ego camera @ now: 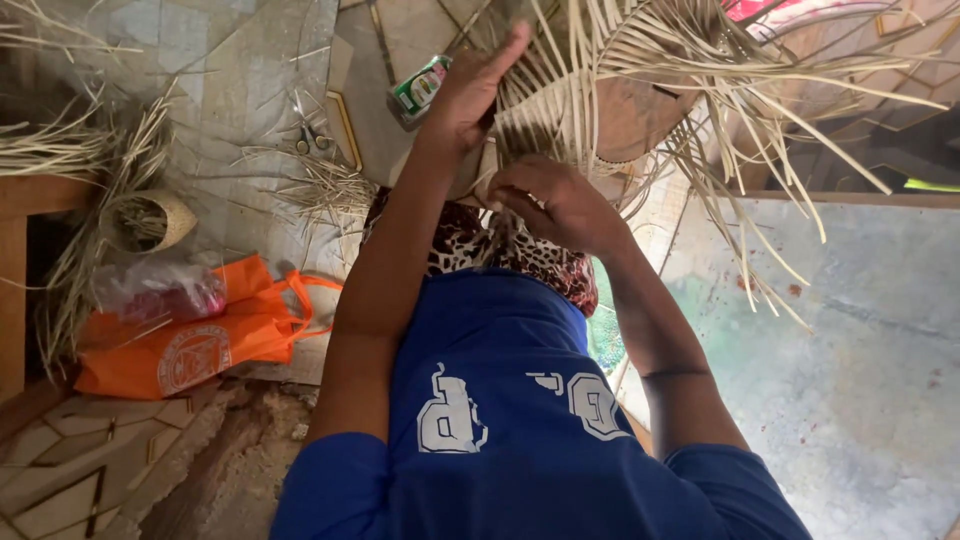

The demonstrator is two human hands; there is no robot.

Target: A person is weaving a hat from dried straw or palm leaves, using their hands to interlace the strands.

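Observation:
A half-woven basket [620, 110] of pale straw strips rests on my lap, with long loose strips [800, 90] fanning out to the right. My left hand [470, 90] lies flat against the basket's woven side, fingers stretched upward. My right hand [560, 205] is closed on strips at the basket's lower edge, pinching them. Under the hands a leopard-patterned cloth [520, 250] covers my knees, above my blue shirt [500, 400].
On the tiled floor lie scissors [310, 135], a small green and white can [418, 90], cut straw bits [325, 190], a small finished woven basket [150, 220] and an orange bag [200, 340] with a plastic bag on it. Straw bundles [60, 150] sit at left.

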